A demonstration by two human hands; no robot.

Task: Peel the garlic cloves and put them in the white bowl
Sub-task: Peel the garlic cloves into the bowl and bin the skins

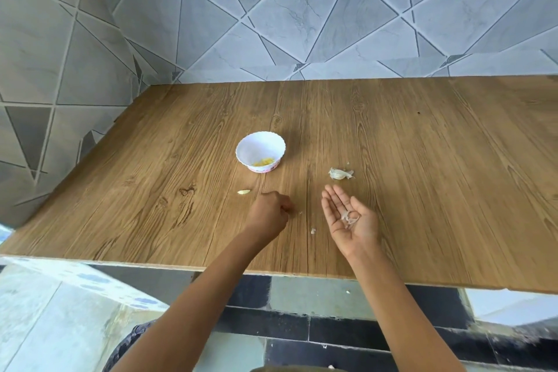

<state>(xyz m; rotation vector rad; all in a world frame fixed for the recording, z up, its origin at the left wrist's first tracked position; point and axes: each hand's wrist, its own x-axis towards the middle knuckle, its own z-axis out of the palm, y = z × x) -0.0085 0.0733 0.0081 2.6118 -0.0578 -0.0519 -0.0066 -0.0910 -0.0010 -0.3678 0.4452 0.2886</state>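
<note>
Wooden table (422, 160) with a white bowl (256, 146).
In front of the bowl the left hand (270, 210) curls, on what I cannot tell; the right hand (360, 214) lies open with garlic skin (348, 219) on it.

Head camera looks steeply down and forward across the wooden table (422, 160).

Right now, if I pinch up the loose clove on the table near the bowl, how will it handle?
The clove looks small and solid, so probably stiff and light. Its pale surface seems smooth and skinless, so it may slip from a pinch. It is curved and tapered, so a nudge might spin it.
</note>
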